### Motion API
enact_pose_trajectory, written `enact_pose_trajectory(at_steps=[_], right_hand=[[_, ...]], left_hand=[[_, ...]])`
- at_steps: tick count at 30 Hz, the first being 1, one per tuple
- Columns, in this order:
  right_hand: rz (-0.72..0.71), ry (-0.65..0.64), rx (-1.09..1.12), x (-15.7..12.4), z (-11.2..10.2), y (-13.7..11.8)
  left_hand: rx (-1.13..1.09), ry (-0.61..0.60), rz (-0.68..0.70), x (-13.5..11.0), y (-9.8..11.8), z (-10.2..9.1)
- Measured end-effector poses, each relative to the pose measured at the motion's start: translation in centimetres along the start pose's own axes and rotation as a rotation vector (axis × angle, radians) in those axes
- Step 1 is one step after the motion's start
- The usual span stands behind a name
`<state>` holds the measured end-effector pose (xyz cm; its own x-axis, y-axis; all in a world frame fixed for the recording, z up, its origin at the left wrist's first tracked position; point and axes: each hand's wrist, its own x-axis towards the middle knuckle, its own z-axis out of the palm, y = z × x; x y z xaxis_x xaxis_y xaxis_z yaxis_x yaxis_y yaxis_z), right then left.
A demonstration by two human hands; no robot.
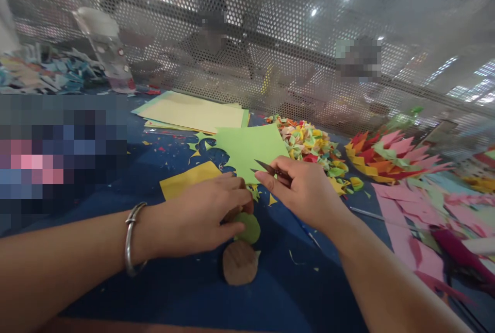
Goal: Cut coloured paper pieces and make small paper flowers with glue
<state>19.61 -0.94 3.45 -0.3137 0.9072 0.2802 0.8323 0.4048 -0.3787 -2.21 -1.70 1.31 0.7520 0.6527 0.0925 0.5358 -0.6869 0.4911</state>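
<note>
My right hand [296, 183] is closed around a small pair of dark scissors [266, 167], its pointed tips slightly apart and aimed left over a light green paper sheet [253, 145]. The handles are hidden in my palm. My left hand [216, 209] has curled fingers and its thumb on the edge of a round green paper piece [248, 227]; the fingertips are partly hidden. Just below that piece lies a round brown, cardboard-like disc [240, 265]. Beyond my left hand rests a yellow paper piece [189, 178]. A silver bangle circles my left wrist.
A stack of pale paper sheets [193, 110] lies farther back. Right of the green sheet are a heap of folded paper pieces [309, 139] and a red-orange pointed paper form [386, 155]. Pink strips [402, 204] lie at right. A bottle [112, 60] stands before the perforated metal screen [162, 29].
</note>
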Motion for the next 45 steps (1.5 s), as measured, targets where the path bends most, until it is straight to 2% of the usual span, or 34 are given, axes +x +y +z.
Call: enact_pose_trajectory(at_steps=[4, 7, 15, 20, 27, 31, 34, 37, 40, 43, 45], right_hand=[[0.06, -0.105, -0.123, 0.1, -0.5, -0.5], [0.091, -0.189, -0.214, 0.1, -0.6, -0.9], [0.089, -0.375, -0.449, -0.5, -0.5, -1.6], [0.108, -0.397, -0.516, -0.5, -0.1, -2.1], [0.111, -0.413, -0.562, -0.9, 0.4, -2.4], [0.133, -0.436, -0.56, -1.3, 0.2, -3.0], [0.16, -0.446, -0.557, -1.5, 0.0, -3.3], [0.134, -0.393, -0.551, -1.8, -0.1, -3.2], [0.053, -0.227, -0.507, -2.5, -0.2, -2.7], [-0.125, -0.004, -0.396, -3.2, -0.1, -2.4], [-0.227, 0.086, -0.335, -3.4, 0.1, -2.3]], left_hand=[[0.042, -0.004, -0.095, 0.2, -0.4, 0.5], [0.045, -0.005, -0.105, 0.4, -0.3, 0.8], [-0.122, -0.073, -0.176, 0.9, 0.2, 0.2], [-0.08, -0.072, -0.169, 0.9, 0.0, 0.3], [-0.051, -0.05, -0.073, 1.4, -0.1, 0.5], [-0.22, 0.022, -0.159, 1.0, 0.2, 0.0], [-0.506, 0.115, -0.235, 1.1, -0.2, -0.2], [-0.803, 0.243, -0.286, 1.6, -1.1, 0.1], [-1.037, 0.377, -0.367, 2.0, -1.6, 0.5], [-1.228, 0.361, -0.444, 2.0, -1.4, 0.7], [-1.305, 0.31, -0.471, 1.9, -0.9, 0.6]])
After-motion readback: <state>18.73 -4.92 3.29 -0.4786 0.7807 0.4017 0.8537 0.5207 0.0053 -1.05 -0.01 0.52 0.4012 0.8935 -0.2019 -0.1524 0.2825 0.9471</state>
